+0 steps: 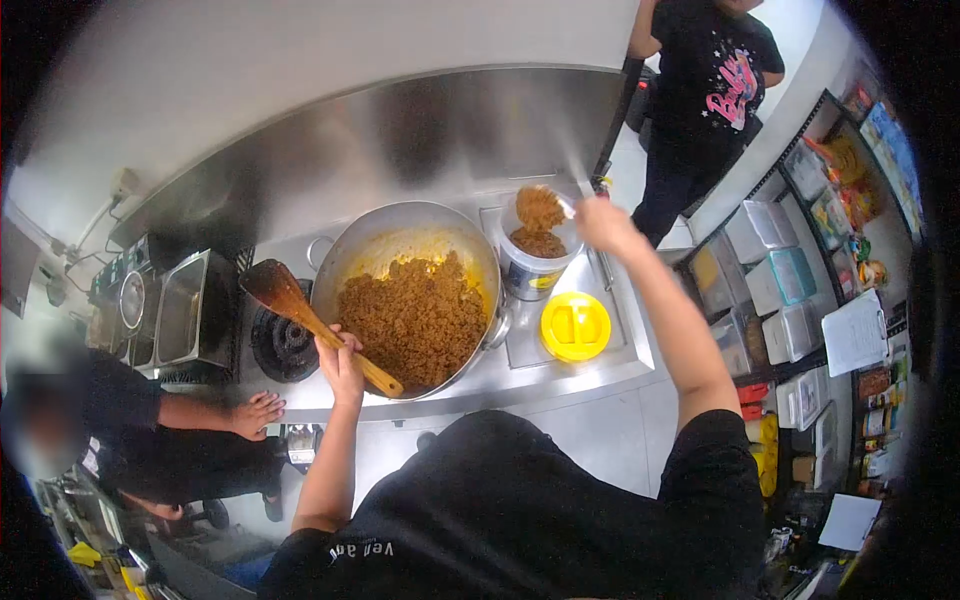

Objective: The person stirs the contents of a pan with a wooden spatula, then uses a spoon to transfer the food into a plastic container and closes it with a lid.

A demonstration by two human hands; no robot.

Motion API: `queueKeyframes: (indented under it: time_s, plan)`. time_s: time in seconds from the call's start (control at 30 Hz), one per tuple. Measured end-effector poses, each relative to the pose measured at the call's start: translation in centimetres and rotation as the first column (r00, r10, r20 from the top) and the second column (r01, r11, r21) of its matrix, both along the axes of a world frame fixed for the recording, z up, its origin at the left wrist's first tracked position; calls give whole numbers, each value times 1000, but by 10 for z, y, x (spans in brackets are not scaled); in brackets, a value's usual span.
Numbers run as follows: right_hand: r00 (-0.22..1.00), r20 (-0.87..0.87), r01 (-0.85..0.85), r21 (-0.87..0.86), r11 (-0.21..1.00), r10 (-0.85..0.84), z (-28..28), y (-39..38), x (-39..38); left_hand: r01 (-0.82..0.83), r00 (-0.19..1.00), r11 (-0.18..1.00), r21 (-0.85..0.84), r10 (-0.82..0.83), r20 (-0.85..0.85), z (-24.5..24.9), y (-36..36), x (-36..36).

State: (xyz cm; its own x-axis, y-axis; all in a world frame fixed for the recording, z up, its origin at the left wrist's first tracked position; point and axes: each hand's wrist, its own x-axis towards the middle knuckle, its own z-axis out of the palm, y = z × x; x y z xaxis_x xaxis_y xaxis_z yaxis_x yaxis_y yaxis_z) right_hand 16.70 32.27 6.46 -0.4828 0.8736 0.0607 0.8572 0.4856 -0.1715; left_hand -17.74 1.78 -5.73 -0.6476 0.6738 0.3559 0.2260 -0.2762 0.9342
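Note:
My left hand (342, 362) is closed round the handle of a wooden spatula (285, 297), whose stained blade points up and left beside the pot. Brown minced food (415, 315) fills much of the large metal pot (350, 235). To the right, my right hand (605, 226) is closed on a white-handled scoop (567, 207). Its load of brown food (540, 207) is over the mouth of a plastic bucket (527, 281), which has more of that food inside. A yellow lid (575, 327) lies on the counter below the bucket.
A black burner (283, 345) and metal food pans (186, 305) are left of the pot. One person (705, 90) stands at the upper right. Another person's hand (258, 415) is near the counter's left front. Shelves (790, 270) with containers line the right.

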Motion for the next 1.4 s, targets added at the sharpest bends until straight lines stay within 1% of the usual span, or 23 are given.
queueKeyframes:
  time_s: [0.03, 0.07, 0.1, 0.13, 0.2, 0.23, 0.27, 0.33, 0.37, 0.4, 0.47, 0.53, 0.6, 0.67, 0.7, 0.77, 0.9, 0.97, 1.0, 1.1, 1.17, 1.27, 1.4]
  plan:
    - [1000, 1, 11, 3, 1000, -11, -24, 4, -1, -1, 1000, 1000, 9, 1, 26, -6, 1, -3]
    - [996, 85, -11, 2, 1000, 10, -54, 10, -3, -5, 1000, 1000, -2, 5, 16, -4, 1, -2]
    - [985, 167, -34, -1, 999, 33, -69, 13, -3, -11, 999, 1000, 1, 10, 42, -2, 1, 0]
    - [986, 165, -29, 1, 1000, 28, -68, 8, -2, -19, 998, 1000, 4, 18, 67, 0, 1, 1]
    - [995, 0, -92, 287, 954, 96, -65, 2, -1, -22, 997, 1000, 9, 21, 71, 4, 3, 2]
    - [994, 63, -100, 270, 958, 86, -48, -1, 1, -27, 997, 1000, 12, 26, 77, 4, 2, 2]
    - [994, 61, -101, 267, 958, 88, -34, -3, 4, -28, 997, 1000, 9, 27, 75, 3, 1, 2]
    - [965, 254, -135, 244, 960, 71, -8, -6, 8, -31, 997, 1000, -4, 31, 76, 0, 2, 1]
    - [944, 329, -102, 228, 968, 22, 3, -11, 4, -36, 997, 999, -3, 36, 75, -1, 3, 1]
    - [944, 328, -107, 228, 968, 28, 1, -14, 1, -31, 997, 1000, 2, 30, 71, -2, 3, 1]
    - [888, 447, -211, 193, 958, 105, -3, -16, -6, -30, 997, 1000, 5, 30, 66, -2, 2, 0]
    - [887, 451, -195, 179, 964, 96, -41, 2, -21, -50, 996, 999, -10, 51, 68, -1, 3, 1]
    - [888, 453, -173, 169, 970, 80, -53, 7, -28, -57, 995, 998, 5, 57, 78, 1, 5, 4]
    - [934, 299, -279, 262, 924, 197, -45, -2, -30, -67, 994, 998, 20, 65, 87, 0, 4, 3]
    - [934, 298, -278, 262, 924, 196, -38, -1, -33, -61, 996, 998, -10, 62, 71, -1, 2, 1]
    - [919, 363, -206, 104, 973, 155, -23, 4, -36, -49, 997, 998, -47, 51, 55, -3, 2, 0]
    - [925, 368, -139, 103, 985, 92, -26, 23, -36, -49, 997, 998, -39, 51, 55, 0, 2, 3]
    - [869, 451, -246, 40, 969, 202, -35, 20, -41, -55, 998, 998, -41, 57, 41, 2, 3, 2]
    - [869, 450, -248, 42, 968, 204, -37, 22, -39, -52, 997, 998, -21, 53, 59, 1, 3, 2]
    - [876, 444, -240, 60, 969, 189, -2, 4, -28, -42, 995, 999, -5, 42, 87, 1, 2, 3]
    - [897, 419, -187, 68, 980, 142, 15, -4, -25, -37, 995, 999, -1, 37, 97, 1, 4, 4]
    - [865, 465, -221, 10, 975, 191, -14, -6, -28, -47, 995, 999, 4, 47, 83, -3, 4, 1]
    - [860, 488, -207, 73, 976, 146, -31, 18, -22, -20, 998, 1000, -5, 20, 67, -1, 2, 0]
